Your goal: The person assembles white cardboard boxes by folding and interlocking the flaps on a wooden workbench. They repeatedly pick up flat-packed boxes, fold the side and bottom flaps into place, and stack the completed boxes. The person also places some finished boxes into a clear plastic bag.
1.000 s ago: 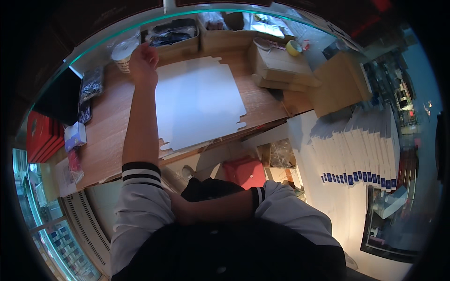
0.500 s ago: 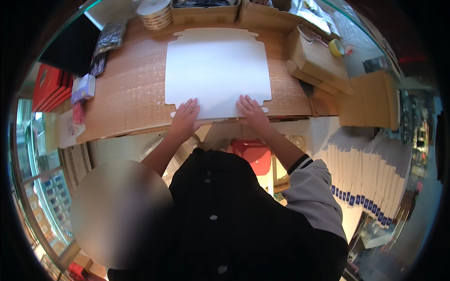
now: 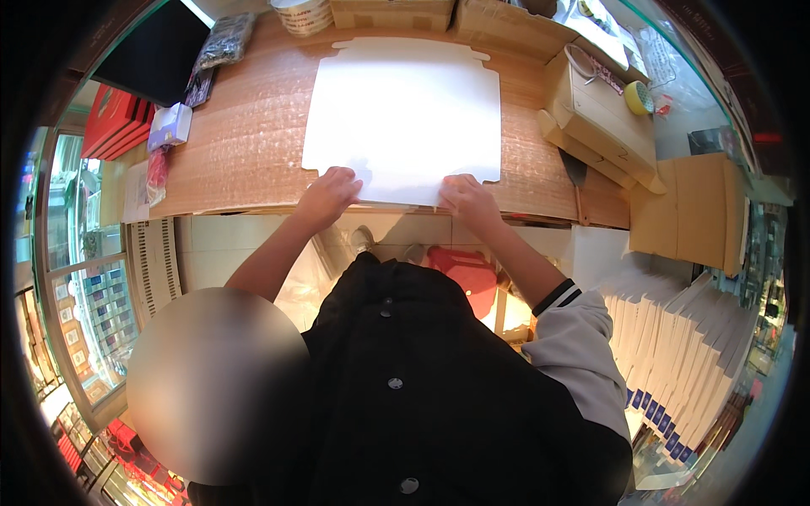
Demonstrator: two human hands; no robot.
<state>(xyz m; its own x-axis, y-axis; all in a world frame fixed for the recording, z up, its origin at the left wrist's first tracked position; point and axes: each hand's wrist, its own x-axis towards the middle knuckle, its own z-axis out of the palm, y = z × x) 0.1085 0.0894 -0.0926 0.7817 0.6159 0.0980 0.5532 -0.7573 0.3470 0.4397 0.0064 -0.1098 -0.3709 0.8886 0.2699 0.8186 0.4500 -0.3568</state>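
Note:
A flat white cardboard box blank [image 3: 403,114] with notched corners and small tabs lies on the wooden tabletop [image 3: 245,118], its near side at the table's front edge. At the blank's near left corner, my left hand [image 3: 331,199] is closed, its fingers bent over the cardboard. My right hand [image 3: 470,201] grips the near right part in the same way, fingers curled and thumb side against the near flap. The undersides of both hands and the tabs beneath them are hidden.
Brown cartons [image 3: 599,118] with a tape roll [image 3: 639,98] stand right of the blank. Beside them lies a dark scraper [image 3: 574,169]. Red boxes [image 3: 118,122] and a tissue pack [image 3: 170,126] sit left. A row of white folded boxes [image 3: 675,346] stands low right.
Both hands, which lay flat with fingers stretched on the near part of the blank, have curled closed on its near edge. The whole view has shifted slightly.

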